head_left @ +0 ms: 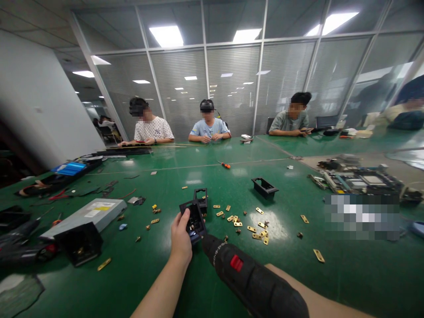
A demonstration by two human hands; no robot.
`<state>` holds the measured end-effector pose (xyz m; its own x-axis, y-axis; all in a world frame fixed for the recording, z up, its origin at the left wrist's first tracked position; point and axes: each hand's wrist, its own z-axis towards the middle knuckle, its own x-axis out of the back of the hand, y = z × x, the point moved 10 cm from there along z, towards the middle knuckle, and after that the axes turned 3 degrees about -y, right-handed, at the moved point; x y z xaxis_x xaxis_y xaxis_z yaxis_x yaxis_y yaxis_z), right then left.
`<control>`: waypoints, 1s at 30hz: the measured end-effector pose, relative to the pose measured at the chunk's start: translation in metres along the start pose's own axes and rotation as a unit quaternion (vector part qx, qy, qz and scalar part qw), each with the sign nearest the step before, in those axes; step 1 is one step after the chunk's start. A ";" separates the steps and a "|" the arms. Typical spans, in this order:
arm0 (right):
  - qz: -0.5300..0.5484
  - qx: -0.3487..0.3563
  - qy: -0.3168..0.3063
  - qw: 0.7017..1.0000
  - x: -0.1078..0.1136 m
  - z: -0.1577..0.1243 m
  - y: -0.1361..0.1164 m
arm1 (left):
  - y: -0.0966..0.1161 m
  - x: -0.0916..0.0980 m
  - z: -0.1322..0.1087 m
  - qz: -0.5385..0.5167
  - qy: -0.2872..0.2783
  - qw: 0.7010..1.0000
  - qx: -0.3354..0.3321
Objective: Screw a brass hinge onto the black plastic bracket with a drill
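Note:
My left hand (181, 236) grips a black plastic housing (196, 217) with the thumb along its near left wall; small brass-coloured parts show inside it. A black cordless drill (245, 271) with a red switch slants in from the lower right, its nose close to the housing's right side. My right arm runs behind the drill, and my right hand (272, 270) is mostly hidden beneath its body, apparently on the handle. Whether the bit touches anything inside the housing I cannot tell. Just beyond, another black housing (201, 197) stands on the green table (228, 185).
Brass plates (256, 236) and small screws are scattered to the right. A third black frame (264, 187) lies farther back, near an orange screwdriver (225, 165). At left are a grey metal drive (88, 216) and a black box (79, 244). Circuit boards (367, 179) lie right. Several people sit opposite.

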<state>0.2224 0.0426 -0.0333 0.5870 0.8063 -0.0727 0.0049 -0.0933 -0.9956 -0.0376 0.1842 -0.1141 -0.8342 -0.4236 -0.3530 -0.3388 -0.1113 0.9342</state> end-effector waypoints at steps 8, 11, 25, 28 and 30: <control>0.018 0.003 0.014 1.000 0.002 0.002 0.003 | -0.005 -0.001 0.002 -0.011 -0.012 1.000 -0.004; 0.021 -0.002 0.016 1.000 0.003 0.007 0.001 | -0.002 -0.003 0.000 -0.013 -0.011 1.000 -0.006; 0.039 -0.041 0.027 0.998 0.017 0.016 0.013 | -0.004 -0.003 -0.002 -0.018 -0.009 1.000 -0.002; 0.037 -0.049 0.020 0.998 0.011 0.006 0.019 | -0.005 -0.002 -0.002 -0.022 -0.007 1.000 0.004; 0.036 -0.050 0.016 0.998 0.008 0.001 0.019 | -0.005 -0.002 -0.002 -0.019 -0.009 1.000 0.003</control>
<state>0.2261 0.0481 -0.0532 0.6148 0.7760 -0.1409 0.0405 -0.2094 -0.9770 -0.0336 0.1841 -0.1182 -0.8287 -0.4024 -0.3890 -0.3729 -0.1214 0.9199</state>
